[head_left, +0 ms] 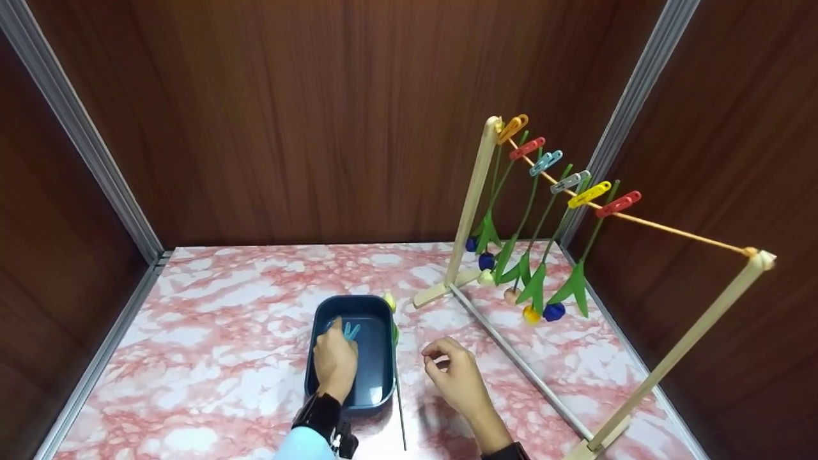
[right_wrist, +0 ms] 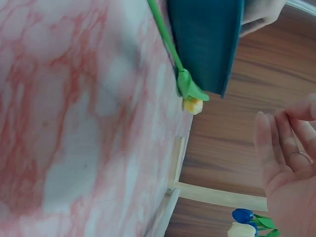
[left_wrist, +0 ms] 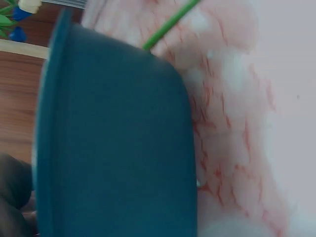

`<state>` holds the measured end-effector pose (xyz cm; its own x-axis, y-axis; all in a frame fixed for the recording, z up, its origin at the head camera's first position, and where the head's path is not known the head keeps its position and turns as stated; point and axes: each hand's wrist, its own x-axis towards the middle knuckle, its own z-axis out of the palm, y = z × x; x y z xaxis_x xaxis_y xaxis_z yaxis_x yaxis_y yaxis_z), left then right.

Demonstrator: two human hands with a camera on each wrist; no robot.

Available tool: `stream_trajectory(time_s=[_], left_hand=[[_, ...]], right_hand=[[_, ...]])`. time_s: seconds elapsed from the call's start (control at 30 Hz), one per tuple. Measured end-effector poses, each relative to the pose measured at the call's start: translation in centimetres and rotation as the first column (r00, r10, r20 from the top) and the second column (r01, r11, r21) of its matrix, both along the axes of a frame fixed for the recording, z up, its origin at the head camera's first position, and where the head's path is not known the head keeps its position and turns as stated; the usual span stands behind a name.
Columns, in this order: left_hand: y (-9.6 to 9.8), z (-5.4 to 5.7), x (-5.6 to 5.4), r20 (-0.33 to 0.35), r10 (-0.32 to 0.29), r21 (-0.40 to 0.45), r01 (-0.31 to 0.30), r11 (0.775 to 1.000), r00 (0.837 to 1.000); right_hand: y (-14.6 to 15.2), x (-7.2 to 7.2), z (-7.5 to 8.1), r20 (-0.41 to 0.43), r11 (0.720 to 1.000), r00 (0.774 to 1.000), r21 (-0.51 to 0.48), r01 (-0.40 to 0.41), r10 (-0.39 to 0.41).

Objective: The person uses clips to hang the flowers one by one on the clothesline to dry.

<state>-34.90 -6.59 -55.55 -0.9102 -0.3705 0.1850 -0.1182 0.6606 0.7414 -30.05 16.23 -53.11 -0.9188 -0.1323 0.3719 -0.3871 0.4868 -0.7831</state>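
Note:
My left hand (head_left: 336,359) reaches down into a dark blue basin (head_left: 376,383). At its fingers is a light blue clothespin (head_left: 351,331); whether they pinch it is hidden. In the left wrist view the basin wall (left_wrist: 118,128) covers most of that hand. Just right of the basin, a pale yellow artificial tulip (right_wrist: 192,105) lies on the table, its long green stem pointing toward me. My right hand (head_left: 457,377) hovers to the right of this tulip with loosely bent fingers and holds nothing.
A wooden rack (head_left: 473,204) stands on the right with an orange cord (head_left: 684,232). Several coloured clothespins, including a yellow one (head_left: 589,194), hold artificial tulips upside down, among them a blue bloom (head_left: 554,312). Brown wood-grain panels (head_left: 358,128) enclose the pink-and-white marbled table (head_left: 211,358).

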Motion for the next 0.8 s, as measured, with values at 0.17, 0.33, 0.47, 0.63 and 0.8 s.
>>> stream_trajectory(time_s=[0.17, 0.33, 0.47, 0.63, 0.8], left_hand=[[0.0, 0.7, 0.4, -0.089, 0.036, 0.113, -0.025, 0.993, 0.995], [0.3, 1.7, 0.8, -0.127, 0.015, 0.207, 0.011, 0.978, 0.992], [1.1, 3.0, 1.5, -0.159, -0.009, 0.288, 0.055, 0.956, 0.987], [3.2, 4.8, 2.9, -0.265, -0.087, 0.400, 0.192, 0.896, 0.960], [4.9, 7.0, 4.9, -0.322, -0.209, 0.415, 0.336, 0.845, 0.923]], right_hand=[[-0.9, -0.1, 1.2, 0.074, 0.997, 0.996, -0.055, -0.046, 0.050], [-2.0, 0.2, 2.4, 0.083, 0.993, 0.992, -0.076, -0.088, 0.094], [-2.7, 0.2, 3.3, 0.126, 0.989, 0.986, -0.112, -0.099, 0.113], [-3.4, 0.2, 4.3, 0.168, 0.973, 0.973, -0.198, -0.122, 0.156], [-3.6, 0.4, 5.3, 0.151, 0.948, 0.971, -0.288, -0.134, 0.183]])
